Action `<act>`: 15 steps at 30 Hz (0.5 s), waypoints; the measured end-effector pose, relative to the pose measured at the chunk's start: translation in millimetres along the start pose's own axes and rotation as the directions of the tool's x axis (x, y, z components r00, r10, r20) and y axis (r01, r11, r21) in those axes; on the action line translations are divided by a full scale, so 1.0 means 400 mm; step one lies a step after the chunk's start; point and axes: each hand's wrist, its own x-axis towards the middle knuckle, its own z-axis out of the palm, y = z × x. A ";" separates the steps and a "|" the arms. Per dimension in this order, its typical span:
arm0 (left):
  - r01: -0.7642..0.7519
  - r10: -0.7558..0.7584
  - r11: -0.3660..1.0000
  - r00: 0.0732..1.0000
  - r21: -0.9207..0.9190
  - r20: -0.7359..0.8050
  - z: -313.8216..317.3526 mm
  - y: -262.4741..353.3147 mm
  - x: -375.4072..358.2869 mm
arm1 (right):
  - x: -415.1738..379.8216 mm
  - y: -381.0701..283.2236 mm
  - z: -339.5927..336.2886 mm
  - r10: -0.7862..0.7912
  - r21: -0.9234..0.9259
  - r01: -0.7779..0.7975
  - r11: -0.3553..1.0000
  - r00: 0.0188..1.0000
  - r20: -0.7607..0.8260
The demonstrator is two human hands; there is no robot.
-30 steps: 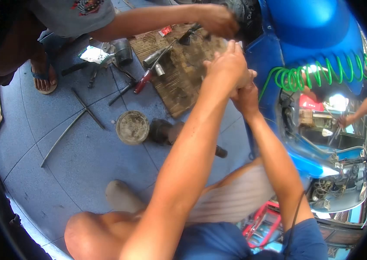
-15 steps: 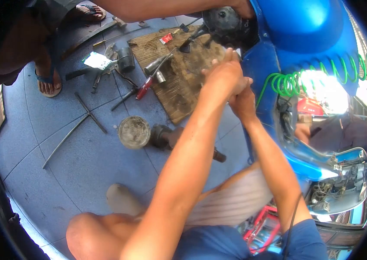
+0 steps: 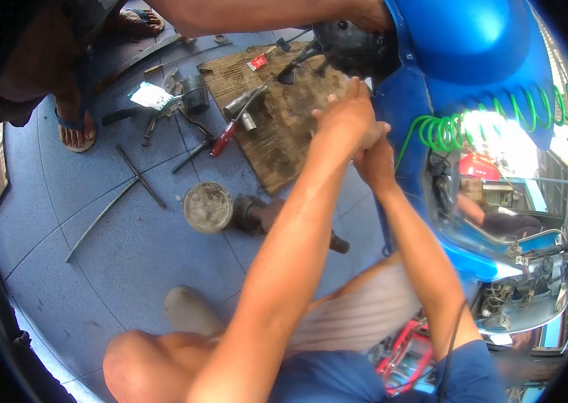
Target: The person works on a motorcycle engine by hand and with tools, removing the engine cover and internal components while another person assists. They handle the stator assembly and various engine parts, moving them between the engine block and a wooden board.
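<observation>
The left hand [image 3: 350, 117], its fingers partly extended, meets the right hand [image 3: 374, 160], whose fingers curl, near the blue panel [image 3: 398, 101]. How far either is closed, and whether it grips anything, cannot be told. Just beyond them is the dark round part [image 3: 351, 47], with another person's arm [image 3: 264, 17] reaching over it. Beside them, the cardboard [image 3: 291, 144] bears 1 red packet [image 3: 257, 62] and 2 metal cylinders [image 3: 241, 111].

I see that the co-worker's hand [image 3: 372, 13], a second ago well left of the blue panel [image 3: 458, 40], has moved to its edge. Farther left of it, printed grey cloth has gone and another sandalled foot [image 3: 142, 20] appeared.
</observation>
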 end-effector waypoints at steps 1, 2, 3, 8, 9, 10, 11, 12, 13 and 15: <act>0.000 0.000 1.000 1.000 -0.001 0.000 -0.001 0.001 -0.001 | -0.001 -0.002 0.000 0.022 -0.002 -0.022 1.000 1.000 -0.003; 0.005 -0.005 1.000 1.000 -0.004 -0.001 -0.001 0.003 -0.001 | -0.001 -0.003 0.000 0.045 -0.004 -0.045 0.999 0.999 -0.006; 0.010 -0.010 1.000 1.000 -0.006 -0.002 0.000 0.003 -0.001 | -0.002 -0.002 0.001 0.045 -0.005 -0.045 0.999 0.999 -0.005; 0.007 -0.007 1.000 1.000 -0.010 0.001 -0.002 0.003 -0.001 | -0.001 0.003 0.001 0.053 -0.030 -0.052 0.998 0.998 0.025; 0.010 -0.010 1.000 1.000 -0.015 0.004 -0.003 0.003 -0.002 | -0.001 0.004 0.002 0.052 -0.029 -0.051 0.998 0.998 0.025; 0.010 -0.010 1.000 1.000 -0.015 0.005 -0.004 0.003 -0.003 | -0.002 0.006 0.003 0.044 -0.023 -0.043 0.999 0.999 0.021; 0.006 -0.006 1.000 1.000 -0.018 0.001 -0.005 0.003 -0.004 | -0.003 0.007 0.003 0.036 -0.017 -0.035 0.999 0.999 0.016; 0.001 -0.001 1.000 1.000 -0.020 -0.003 -0.006 0.003 -0.005 | -0.003 0.005 0.002 0.036 -0.017 -0.035 0.999 0.999 0.016; 0.001 -0.001 1.000 1.000 -0.020 -0.003 -0.005 0.004 -0.008 | -0.003 0.002 0.001 0.042 0.008 -0.043 0.999 0.999 0.013; 0.008 -0.008 1.000 1.000 -0.028 -0.008 -0.005 0.005 -0.010 | -0.002 -0.002 0.001 0.045 0.034 -0.045 0.998 0.999 0.008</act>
